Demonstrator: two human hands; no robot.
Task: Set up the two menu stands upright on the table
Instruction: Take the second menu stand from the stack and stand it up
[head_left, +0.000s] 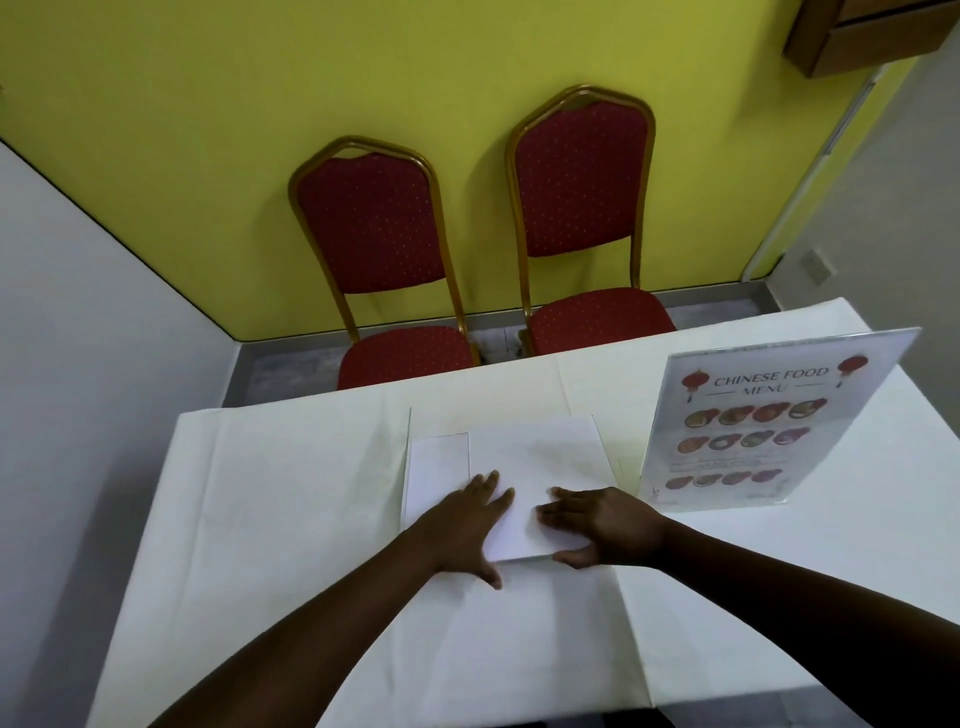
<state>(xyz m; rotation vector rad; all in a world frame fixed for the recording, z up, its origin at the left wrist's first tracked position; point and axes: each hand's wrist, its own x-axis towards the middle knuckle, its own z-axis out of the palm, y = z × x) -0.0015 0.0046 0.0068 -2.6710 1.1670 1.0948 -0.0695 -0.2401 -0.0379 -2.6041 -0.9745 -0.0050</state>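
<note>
Already one menu stand (753, 421) stood upright, while left of it both hands (467, 525), fingers spread, gripping nothing, pressed the second stand (530, 467) flat on the table (291, 493), presumably readying to lift.

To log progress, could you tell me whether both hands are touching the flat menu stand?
Touching: the head view shows left hand and right hand pressed on the flat menu stand.
</note>
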